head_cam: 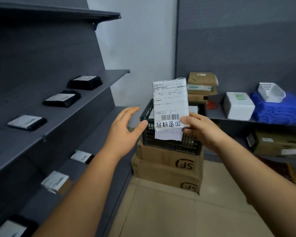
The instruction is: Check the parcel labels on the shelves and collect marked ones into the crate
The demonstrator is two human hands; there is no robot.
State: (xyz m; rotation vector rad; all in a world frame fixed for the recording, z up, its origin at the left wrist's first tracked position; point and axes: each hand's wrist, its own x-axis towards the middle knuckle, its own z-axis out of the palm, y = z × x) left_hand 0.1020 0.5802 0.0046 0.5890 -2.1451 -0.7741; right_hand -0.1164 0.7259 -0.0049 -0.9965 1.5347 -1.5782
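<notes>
My right hand pinches the lower right edge of a white parcel label, held upright, with a barcode and handwritten black characters at its bottom. It hangs in front of a black plastic crate, which holds something white inside. My left hand is open, fingers spread, just left of the crate and touching nothing. On the grey shelves at the left lie several black parcels with white labels, such as one and another.
The crate rests on two stacked cardboard boxes on the tiled floor. Behind it are more cardboard boxes. A low shelf at the right carries a white foam box, blue bins and a white basket.
</notes>
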